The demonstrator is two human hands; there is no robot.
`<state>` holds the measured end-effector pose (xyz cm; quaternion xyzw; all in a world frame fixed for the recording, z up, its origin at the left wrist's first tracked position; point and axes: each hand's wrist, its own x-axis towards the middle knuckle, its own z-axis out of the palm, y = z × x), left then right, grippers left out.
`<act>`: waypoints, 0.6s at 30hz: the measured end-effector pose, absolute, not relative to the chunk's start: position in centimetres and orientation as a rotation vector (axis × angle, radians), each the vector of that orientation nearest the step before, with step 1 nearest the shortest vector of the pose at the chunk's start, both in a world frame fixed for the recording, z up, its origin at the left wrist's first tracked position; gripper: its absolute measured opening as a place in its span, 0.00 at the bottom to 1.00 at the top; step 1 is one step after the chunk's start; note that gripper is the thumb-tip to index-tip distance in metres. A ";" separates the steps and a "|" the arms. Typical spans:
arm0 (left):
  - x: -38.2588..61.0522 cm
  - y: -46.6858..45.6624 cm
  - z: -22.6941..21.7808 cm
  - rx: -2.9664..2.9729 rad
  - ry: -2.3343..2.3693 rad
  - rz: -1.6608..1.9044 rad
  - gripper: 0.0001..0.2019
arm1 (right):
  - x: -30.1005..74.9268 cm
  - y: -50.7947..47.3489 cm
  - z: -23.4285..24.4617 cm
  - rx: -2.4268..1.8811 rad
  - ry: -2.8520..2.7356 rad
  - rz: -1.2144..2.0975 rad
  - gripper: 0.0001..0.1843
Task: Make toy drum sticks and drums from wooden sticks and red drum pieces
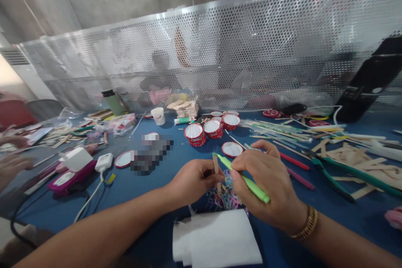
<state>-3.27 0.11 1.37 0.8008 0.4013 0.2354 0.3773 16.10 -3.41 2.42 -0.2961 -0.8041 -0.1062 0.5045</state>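
My left hand (pixel 196 182) is closed around a flat wooden craft stick (pixel 216 165), held upright over the table. A light green marker (pixel 251 186) is pinched in my right hand (pixel 266 180), its tip touching or almost touching the stick's upper end, where a green patch shows. Beneath both hands lies a tangled heap of coloured rubber bands (pixel 228 197), partly hidden by my fingers. Nearer to me is a folded white cloth (pixel 218 238). A round red-rimmed lid (pixel 232 149) rests just beyond my right hand.
Red tins (pixel 194 134) stand beyond my hands, near a paper cup (pixel 158 116). Green-handled pliers (pixel 333 176) and scattered craft sticks (pixel 373 163) lie right. A white charger (pixel 77 159) and cable are left. Another person's hand (pixel 12 167) shows at the left edge. A perforated metal screen (pixel 201 58) closes the back.
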 end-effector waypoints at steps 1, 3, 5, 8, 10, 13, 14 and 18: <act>-3.3 0.1 1.4 2.049 1.024 0.603 0.09 | 16.1 -3.4 2.4 -0.717 -1.939 -0.258 0.05; -3.3 0.1 1.3 2.050 1.021 0.607 0.08 | 16.1 -3.4 2.5 -0.719 -1.942 -0.264 0.05; -3.3 0.0 1.3 2.047 1.021 0.609 0.08 | 16.1 -3.4 2.6 -0.711 -1.941 -0.273 0.05; -3.2 0.1 1.2 2.032 1.022 0.613 0.09 | 16.0 -3.4 2.7 -0.697 -1.933 -0.282 0.05; -3.3 0.1 1.1 2.021 1.018 0.613 0.10 | 16.0 -3.5 2.6 -0.694 -1.943 -0.276 0.05; -3.3 0.2 1.0 2.020 1.022 0.622 0.10 | 15.9 -3.5 2.5 -0.696 -1.970 -0.256 0.05; -3.3 0.2 1.0 2.023 1.024 0.623 0.10 | 15.9 -3.4 2.5 -0.698 -1.974 -0.254 0.05; -3.3 0.2 0.9 2.040 1.039 0.604 0.10 | 16.0 -3.4 2.5 -0.714 -1.956 -0.275 0.05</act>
